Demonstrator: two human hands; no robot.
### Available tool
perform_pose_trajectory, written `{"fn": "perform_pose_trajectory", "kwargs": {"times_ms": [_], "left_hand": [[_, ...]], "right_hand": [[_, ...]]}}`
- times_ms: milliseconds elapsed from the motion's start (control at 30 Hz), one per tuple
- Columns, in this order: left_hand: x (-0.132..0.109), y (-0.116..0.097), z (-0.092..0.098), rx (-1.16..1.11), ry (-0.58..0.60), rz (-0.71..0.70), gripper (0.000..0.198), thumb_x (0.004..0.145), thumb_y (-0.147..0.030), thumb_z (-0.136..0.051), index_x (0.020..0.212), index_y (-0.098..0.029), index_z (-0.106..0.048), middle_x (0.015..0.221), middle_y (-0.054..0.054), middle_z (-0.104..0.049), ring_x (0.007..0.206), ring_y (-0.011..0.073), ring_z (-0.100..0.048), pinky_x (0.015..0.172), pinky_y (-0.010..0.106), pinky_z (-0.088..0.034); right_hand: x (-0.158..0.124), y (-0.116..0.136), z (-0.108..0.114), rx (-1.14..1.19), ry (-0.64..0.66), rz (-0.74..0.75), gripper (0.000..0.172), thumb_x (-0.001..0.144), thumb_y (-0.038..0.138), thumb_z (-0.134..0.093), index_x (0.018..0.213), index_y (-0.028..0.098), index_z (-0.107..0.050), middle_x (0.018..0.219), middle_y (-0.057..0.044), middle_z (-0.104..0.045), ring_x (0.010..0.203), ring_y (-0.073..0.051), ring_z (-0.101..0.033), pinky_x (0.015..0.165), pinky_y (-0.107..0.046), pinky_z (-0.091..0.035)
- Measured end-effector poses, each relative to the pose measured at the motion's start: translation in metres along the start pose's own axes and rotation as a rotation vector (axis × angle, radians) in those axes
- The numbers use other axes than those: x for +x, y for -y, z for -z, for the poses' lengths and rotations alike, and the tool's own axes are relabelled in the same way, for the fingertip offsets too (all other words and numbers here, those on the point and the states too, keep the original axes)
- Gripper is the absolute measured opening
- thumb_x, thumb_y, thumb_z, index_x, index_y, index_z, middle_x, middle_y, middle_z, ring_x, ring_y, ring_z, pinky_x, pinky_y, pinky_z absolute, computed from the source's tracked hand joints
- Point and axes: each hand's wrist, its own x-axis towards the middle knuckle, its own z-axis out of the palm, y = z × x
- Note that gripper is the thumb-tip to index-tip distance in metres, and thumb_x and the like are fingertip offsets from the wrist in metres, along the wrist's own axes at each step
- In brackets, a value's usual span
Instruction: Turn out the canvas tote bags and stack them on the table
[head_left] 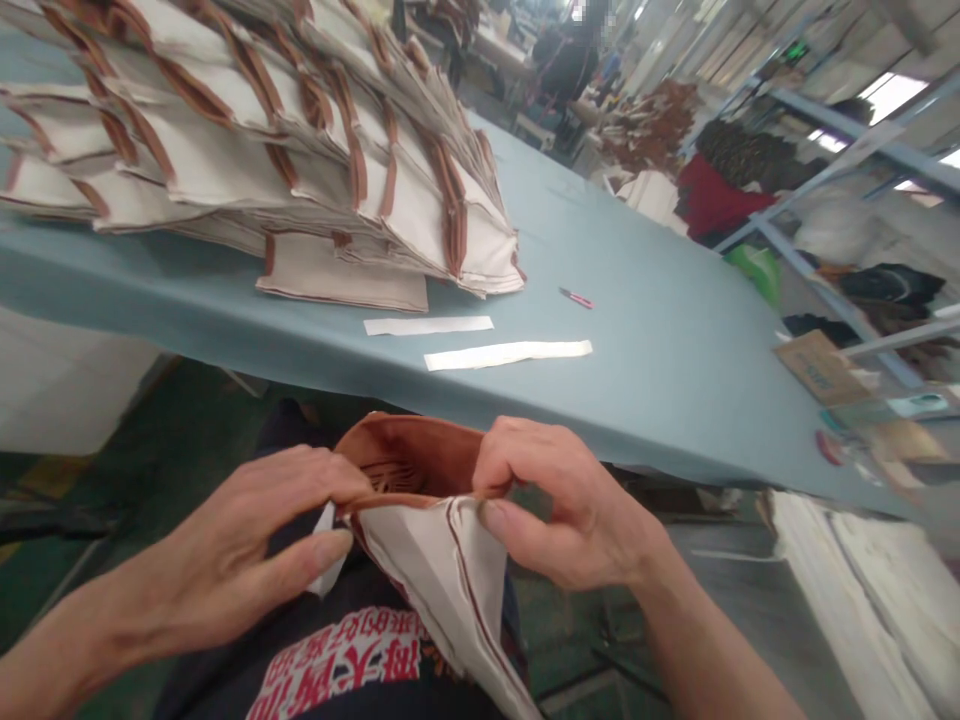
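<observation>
Now, in the head view, the left hand (262,545) and right hand (566,505) pinch the brown-edged fabric piece (412,555) by its rim, above red-lettered dark cloth (341,655) and before the bench (660,340), where even tension should prevent puckering.

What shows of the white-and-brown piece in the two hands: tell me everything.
The piece looks like sewn cloth, off-white outside with a reddish-brown inner side and thin brown edging. Its mouth gapes open, pleat-like folds showing within; the creased white side slopes downward. The left hand and right hand pinch its rim at either side, holding it over dark cloth, in front of the blue table.
</observation>
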Motion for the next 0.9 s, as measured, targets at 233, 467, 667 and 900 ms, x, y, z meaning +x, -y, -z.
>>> {"fn": "perform_pose_trajectory", "kwargs": {"times_ms": [233,467,667,900], "left_hand": [[0.044,-0.029,-0.006,-0.159,0.038,-0.117,0.02,0.109,-0.026,-0.06,0.119,-0.024,-0.077,0.118,0.001,-0.085,0.114,0.0188,-0.078,0.104,0.025,-0.057],[0.047,-0.033,-0.012,-0.357,0.111,0.09,0.022,0.103,-0.026,-0.061,0.087,-0.022,-0.075,0.079,-0.007,-0.073,0.071,0.0097,-0.067,0.072,0.016,-0.051],[0.05,-0.029,-0.016,-0.488,0.158,0.271,0.029,0.1,-0.036,-0.065,0.079,-0.018,-0.073,0.07,-0.005,-0.065,0.062,0.0104,-0.056,0.058,0.016,-0.045],[0.042,-0.024,-0.025,-0.637,0.141,0.371,0.03,0.1,-0.039,-0.071,0.078,-0.018,-0.07,0.071,-0.005,-0.059,0.064,0.0109,-0.05,0.058,0.018,-0.042]], "right_hand": [[0.006,0.005,-0.011,0.139,0.002,0.014,0.014,0.091,0.015,-0.062,0.081,0.023,-0.056,0.074,0.005,-0.061,0.067,-0.012,-0.052,0.069,-0.027,-0.042],[0.005,-0.017,-0.026,0.213,-0.013,-0.077,0.016,0.091,0.018,-0.062,0.078,0.023,-0.055,0.073,0.005,-0.059,0.067,-0.013,-0.049,0.067,-0.026,-0.042],[0.006,-0.029,-0.035,0.269,0.006,-0.124,0.013,0.088,0.018,-0.063,0.078,0.023,-0.055,0.075,0.005,-0.058,0.067,-0.013,-0.05,0.069,-0.027,-0.043],[0.003,-0.025,-0.034,0.297,0.047,-0.165,0.024,0.095,0.039,-0.07,0.083,0.023,-0.057,0.078,0.004,-0.057,0.069,-0.014,-0.05,0.067,-0.027,-0.042]]}}
